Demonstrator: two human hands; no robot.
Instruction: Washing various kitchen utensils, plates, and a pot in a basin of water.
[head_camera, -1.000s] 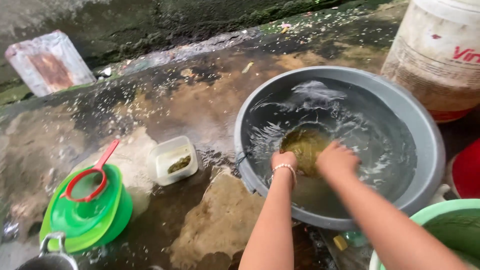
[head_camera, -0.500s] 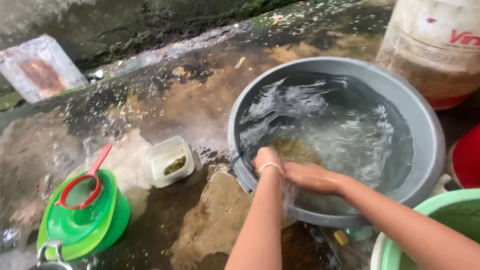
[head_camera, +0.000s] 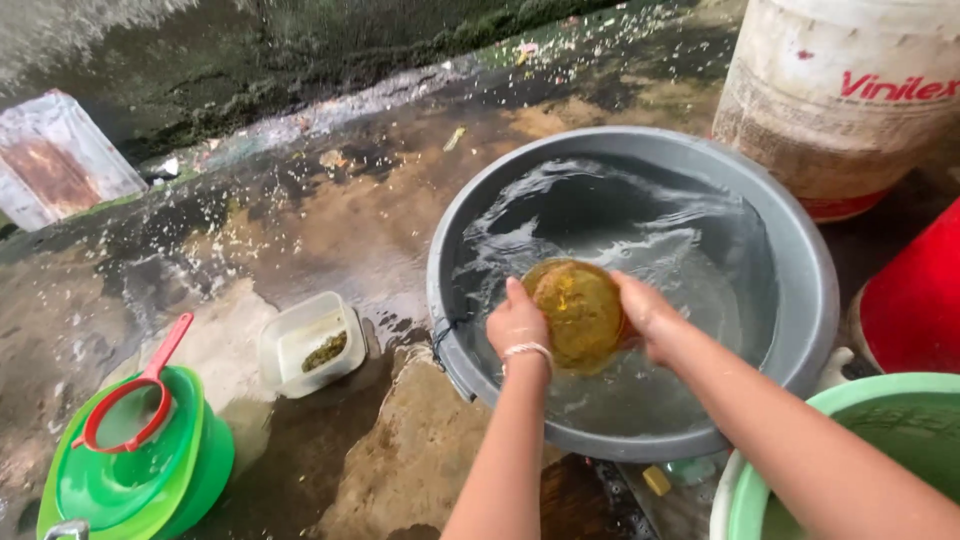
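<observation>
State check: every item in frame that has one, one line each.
Basin: holds water, rippling.
Bowl: yellowish, out of the water, tilted.
Left hand: gripping bowl's left edge.
Right hand: gripping bowl's right edge.
Clear tub: open, green bits inside.
Red strainer: resting on green stack.

A bowl (head_camera: 578, 312) sits between 2 hands, over the basin (head_camera: 800, 250). A bucket (head_camera: 840, 100) stands behind the basin; a food container (head_camera: 290, 345) lies left, with a strainer (head_camera: 130, 405) on stacked plates (head_camera: 150, 480) farther left.
</observation>
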